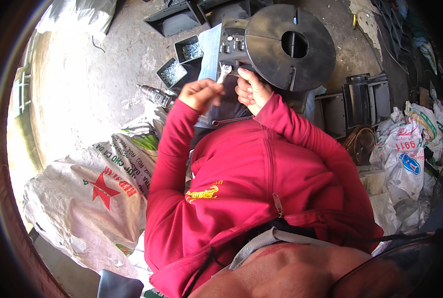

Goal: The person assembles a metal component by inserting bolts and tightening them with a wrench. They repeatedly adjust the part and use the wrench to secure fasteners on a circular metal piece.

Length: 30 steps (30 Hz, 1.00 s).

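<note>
My left hand (200, 95) is closed, its fingertips at the lower end of a small silver open-end wrench (225, 73). The wrench's jaw points away from me. Just to the right, my right hand (253, 92) has its fingers curled and thumb pressed forward; what lies in the pinch is too small to make out. Both hands are at the near edge of a black round slotted disc (266, 44) with a hole in its middle. Beside the disc, a dark plate bears small metal fittings (225, 48). A light blue cloth (211, 44) lies along the plate's left side.
Two black bins of small metal fasteners (172, 73) (191, 51) stand left of the disc. A power drill (155, 95) lies nearer me. Black trays (174, 20) sit at the back, and black frames (359, 102) stand right. Woven sacks (92, 198) flank me.
</note>
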Tool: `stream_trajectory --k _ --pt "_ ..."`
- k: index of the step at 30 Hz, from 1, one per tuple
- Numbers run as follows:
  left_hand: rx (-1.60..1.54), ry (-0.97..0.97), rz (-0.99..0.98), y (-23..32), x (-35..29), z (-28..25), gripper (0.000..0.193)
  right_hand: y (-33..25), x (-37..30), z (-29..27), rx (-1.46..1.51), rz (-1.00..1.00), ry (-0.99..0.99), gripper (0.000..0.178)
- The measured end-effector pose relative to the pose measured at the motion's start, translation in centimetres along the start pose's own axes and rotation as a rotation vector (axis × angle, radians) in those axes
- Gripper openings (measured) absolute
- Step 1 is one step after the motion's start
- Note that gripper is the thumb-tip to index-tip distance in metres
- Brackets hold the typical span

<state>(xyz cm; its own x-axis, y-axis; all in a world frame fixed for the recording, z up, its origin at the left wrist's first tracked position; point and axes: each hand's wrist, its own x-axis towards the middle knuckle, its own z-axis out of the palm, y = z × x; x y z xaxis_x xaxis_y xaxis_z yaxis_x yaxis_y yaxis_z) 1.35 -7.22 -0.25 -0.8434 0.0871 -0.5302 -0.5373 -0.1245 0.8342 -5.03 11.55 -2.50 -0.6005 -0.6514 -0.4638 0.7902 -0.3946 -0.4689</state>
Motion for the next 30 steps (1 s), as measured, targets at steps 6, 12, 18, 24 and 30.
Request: stream_trajectory --k 6,12,18,24,30 --pt "0.075 -0.065 -0.009 2.4 -2.0 0.4 0.02 0.1 0.1 -0.2 -0.001 -0.001 0.01 0.043" --pt "-0.159 -0.094 0.056 -0.3 -0.7 3.1 0.022 0.3 -0.1 -0.6 -0.062 0.021 -0.008 0.046" --pt "-0.434 -0.091 -0.023 -0.2 0.8 5.1 0.025 -0.2 -1.0 0.8 -0.05 0.075 0.143 0.042" --pt "-0.22 -0.029 -0.11 1.5 0.3 4.4 0.028 1.1 0.3 -0.7 -0.009 0.033 0.251 0.038" --pt "0.0 -0.129 0.028 0.3 0.7 -1.3 0.022 0.0 -0.1 -0.3 0.035 0.029 -0.004 0.043"
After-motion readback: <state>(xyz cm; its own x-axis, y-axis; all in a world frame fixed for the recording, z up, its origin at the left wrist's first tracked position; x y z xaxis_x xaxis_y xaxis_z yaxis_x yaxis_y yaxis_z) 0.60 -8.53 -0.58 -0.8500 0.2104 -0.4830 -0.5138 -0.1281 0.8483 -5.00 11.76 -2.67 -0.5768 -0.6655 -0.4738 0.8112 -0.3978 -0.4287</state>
